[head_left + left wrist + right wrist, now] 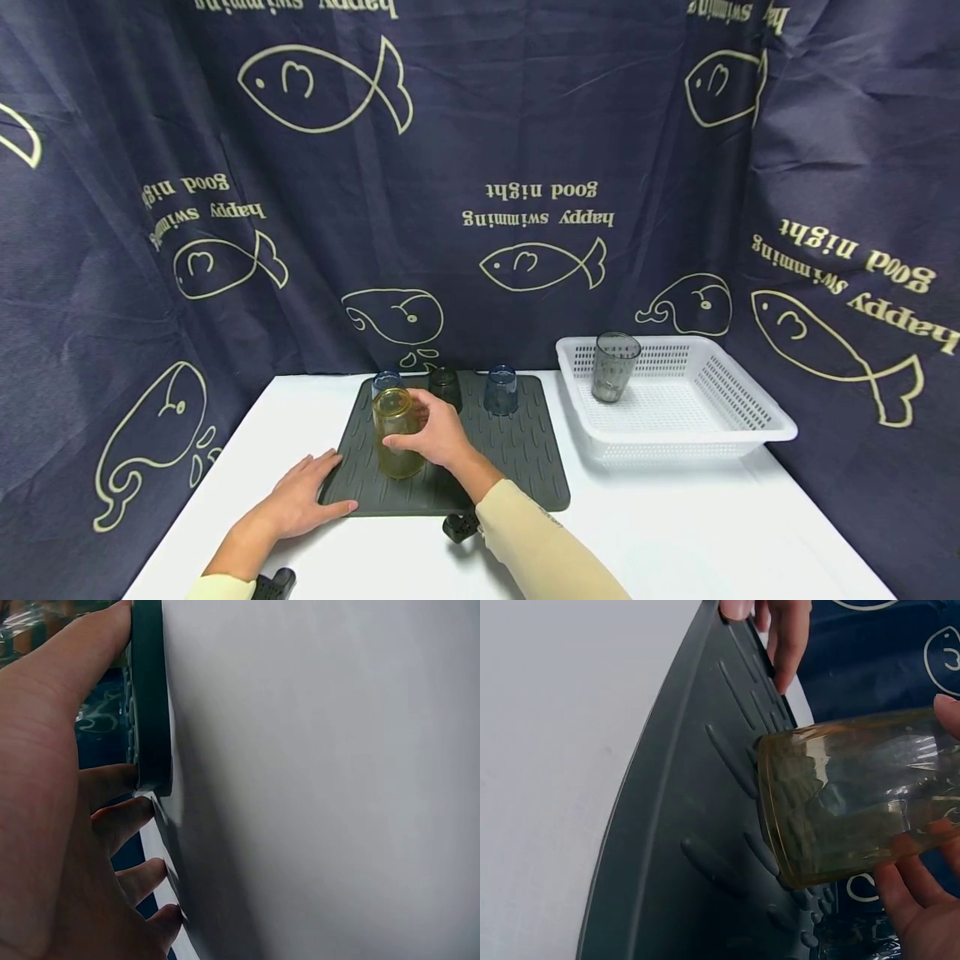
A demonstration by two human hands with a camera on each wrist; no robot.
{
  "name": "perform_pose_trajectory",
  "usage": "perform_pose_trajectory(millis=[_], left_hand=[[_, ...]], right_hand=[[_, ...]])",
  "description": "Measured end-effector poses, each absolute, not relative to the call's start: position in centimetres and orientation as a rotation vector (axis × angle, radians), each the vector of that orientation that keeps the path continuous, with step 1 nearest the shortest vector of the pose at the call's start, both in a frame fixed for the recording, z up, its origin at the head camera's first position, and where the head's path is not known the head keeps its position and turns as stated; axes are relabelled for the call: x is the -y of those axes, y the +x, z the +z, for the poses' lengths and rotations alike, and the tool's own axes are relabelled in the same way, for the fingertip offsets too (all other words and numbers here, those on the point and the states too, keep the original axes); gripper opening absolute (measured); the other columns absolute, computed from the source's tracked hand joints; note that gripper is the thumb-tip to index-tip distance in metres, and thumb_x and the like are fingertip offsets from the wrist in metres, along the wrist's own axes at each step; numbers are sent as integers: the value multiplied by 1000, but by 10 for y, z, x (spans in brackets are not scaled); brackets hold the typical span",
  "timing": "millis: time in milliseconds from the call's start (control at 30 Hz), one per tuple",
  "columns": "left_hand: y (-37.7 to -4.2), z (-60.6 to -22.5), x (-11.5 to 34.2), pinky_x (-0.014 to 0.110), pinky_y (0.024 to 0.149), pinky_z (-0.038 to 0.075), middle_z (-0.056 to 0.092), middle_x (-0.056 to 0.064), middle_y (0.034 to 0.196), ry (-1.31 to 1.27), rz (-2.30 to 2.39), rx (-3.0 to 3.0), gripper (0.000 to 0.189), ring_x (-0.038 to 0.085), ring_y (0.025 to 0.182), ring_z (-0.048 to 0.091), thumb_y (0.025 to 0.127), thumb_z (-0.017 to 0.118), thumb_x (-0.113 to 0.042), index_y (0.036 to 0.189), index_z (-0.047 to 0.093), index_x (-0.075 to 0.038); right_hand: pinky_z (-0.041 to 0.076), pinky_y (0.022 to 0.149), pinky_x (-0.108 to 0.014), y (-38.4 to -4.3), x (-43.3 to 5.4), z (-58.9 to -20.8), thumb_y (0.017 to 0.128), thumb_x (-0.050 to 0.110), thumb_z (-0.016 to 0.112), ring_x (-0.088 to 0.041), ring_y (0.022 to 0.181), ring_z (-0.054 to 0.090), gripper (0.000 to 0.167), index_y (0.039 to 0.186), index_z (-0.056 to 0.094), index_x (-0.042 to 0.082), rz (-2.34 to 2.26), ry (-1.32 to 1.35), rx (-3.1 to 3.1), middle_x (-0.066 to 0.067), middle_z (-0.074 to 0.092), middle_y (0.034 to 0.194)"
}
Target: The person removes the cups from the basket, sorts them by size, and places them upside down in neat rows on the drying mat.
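My right hand (433, 432) grips an amber drinking glass (400, 461) by its upper part, thumb on one side and fingers on the other. The glass is upside down, its wide rim (774, 814) right at the dark ribbed drying mat (510, 467). My left hand (294, 500) rests with spread fingers at the mat's front left corner; its thumb (105, 630) lies along the mat's edge. Behind the amber glass stand a blue glass (387, 380), partly hidden, and a dark glass (444, 383). Another blue glass (501, 390) is farther right on the mat.
To the right of the mat, a white perforated plastic basket (675, 437) sits on the white table (675, 533). Inside it a grey glass (615, 367) leans in the left part. A dark blue curtain (450, 167) with fish drawings hangs behind and at both sides.
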State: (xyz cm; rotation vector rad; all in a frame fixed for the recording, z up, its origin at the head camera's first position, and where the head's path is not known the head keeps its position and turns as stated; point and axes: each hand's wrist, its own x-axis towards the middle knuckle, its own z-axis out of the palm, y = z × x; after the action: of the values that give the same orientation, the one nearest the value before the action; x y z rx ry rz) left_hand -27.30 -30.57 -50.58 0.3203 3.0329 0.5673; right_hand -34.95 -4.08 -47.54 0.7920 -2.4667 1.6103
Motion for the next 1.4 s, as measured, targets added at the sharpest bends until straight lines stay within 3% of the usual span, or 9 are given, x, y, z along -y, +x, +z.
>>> perform_pose_trajectory(millis=[467,800,1400], left_hand=[[-274,-503,305,74,113,31,42,29,156,310,565,-3021,97,63,142,32,83,76,-62,149,46,2],[-274,-504,305,73,114,31,43,29,155,324,568,-3037,97,63,141,33,82,76,-61,149,47,3],[-275,-507,306,73,114,30,44,31,154,338,582,-3036,96,64,141,33,82,77,-60,148,47,4]], right_hand=[[58,93,-26,-347,37,-484,75,32,93,-15,112,69,77,142,56,20,1642,760,2521,0,70,127],[56,104,-47,-338,19,-490,79,27,90,-30,119,65,76,145,54,17,1781,721,2474,-7,66,135],[54,107,-41,-298,-69,-491,88,11,82,-48,131,56,61,143,55,8,2134,701,2290,-21,59,142]])
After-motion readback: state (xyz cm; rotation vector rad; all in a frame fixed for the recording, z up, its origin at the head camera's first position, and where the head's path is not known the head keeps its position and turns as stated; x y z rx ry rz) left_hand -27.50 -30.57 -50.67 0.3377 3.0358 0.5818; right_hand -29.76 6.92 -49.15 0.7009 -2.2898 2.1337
